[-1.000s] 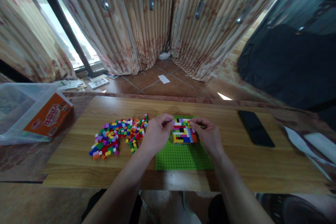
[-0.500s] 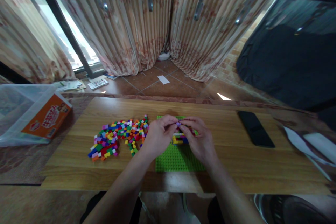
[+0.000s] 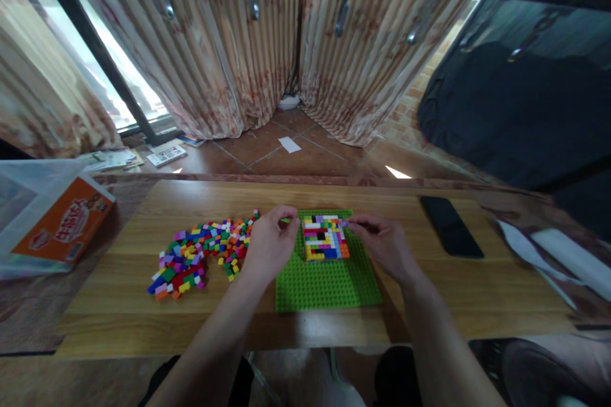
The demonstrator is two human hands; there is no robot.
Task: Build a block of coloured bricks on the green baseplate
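Flanking block build [image 3: 326, 238] edges, left hand [image 3: 270, 238] hovers; right hand [image 3: 387, 245] pinches purple brick [image 3: 344, 224].

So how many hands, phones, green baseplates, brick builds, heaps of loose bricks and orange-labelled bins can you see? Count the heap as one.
Hands: 2, left hand and right hand
Phone: 1
Green baseplate: 1
Brick build: 1
Loose-brick heap: 1
Orange-labelled bin: 1
Total: 7

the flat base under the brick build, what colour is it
The base is bright green and studded, best seen in the head view.
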